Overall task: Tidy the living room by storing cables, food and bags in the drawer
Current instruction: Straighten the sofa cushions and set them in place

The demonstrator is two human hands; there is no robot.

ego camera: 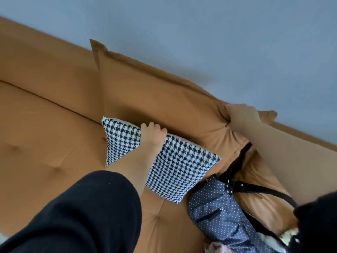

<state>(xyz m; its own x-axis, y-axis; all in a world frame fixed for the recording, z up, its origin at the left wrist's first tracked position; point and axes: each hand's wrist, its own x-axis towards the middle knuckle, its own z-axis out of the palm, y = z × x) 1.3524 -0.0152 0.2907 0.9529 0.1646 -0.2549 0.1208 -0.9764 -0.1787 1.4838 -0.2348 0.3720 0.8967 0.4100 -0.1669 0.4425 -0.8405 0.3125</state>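
Observation:
A blue bag with white dots [215,212] lies on the orange sofa [45,143] at the lower right, its black straps [259,189] running up behind the cushions. My left hand [152,134] grips the top edge of a black-and-white houndstooth pillow [175,168], which leans just left of the bag. My right hand [240,115] clutches a bunched fold of the large orange back cushion [155,99] near its right corner. No drawer, cable or food is in view.
The sofa's tufted seat stretches to the left. A pale blue-grey wall [218,33] rises behind the backrest. Something pinkish [213,246] and a white-and-brown item [284,234] peek out at the bottom right by the bag.

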